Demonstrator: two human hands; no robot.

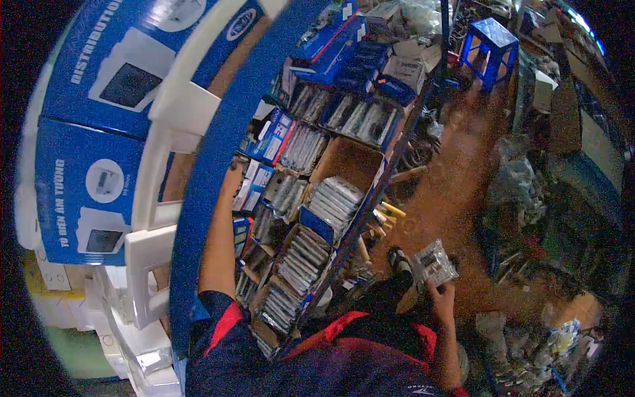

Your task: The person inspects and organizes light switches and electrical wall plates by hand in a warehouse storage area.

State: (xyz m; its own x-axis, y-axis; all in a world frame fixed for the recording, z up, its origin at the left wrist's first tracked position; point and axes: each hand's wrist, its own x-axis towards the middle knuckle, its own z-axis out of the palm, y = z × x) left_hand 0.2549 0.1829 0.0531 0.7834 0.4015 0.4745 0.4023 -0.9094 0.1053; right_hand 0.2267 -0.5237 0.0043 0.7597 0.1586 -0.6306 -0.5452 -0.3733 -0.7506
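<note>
My right hand [441,292] is closed on a clear plastic packet [436,263], pinching its lower edge. Whitish and grey parts show through the film. Stretched out over the shelf, my left hand [236,168] is at the edge of a small blue-and-white box [253,185]. Its fingers are mostly hidden in shadow, so I cannot tell whether they grip anything. Beside that hand stands another blue box [272,135] with a red edge. Nearby, a cardboard box [335,198] holds a row of plastic-wrapped flat pieces.
Large blue printed cartons [99,152] and white foam packing [175,99] rise on the left. A blue stool [491,46] stands on the brown floor [456,172]. Wooden-handled tools [383,218] stick out from the shelf side. Plastic-wrapped goods [519,178] crowd the right.
</note>
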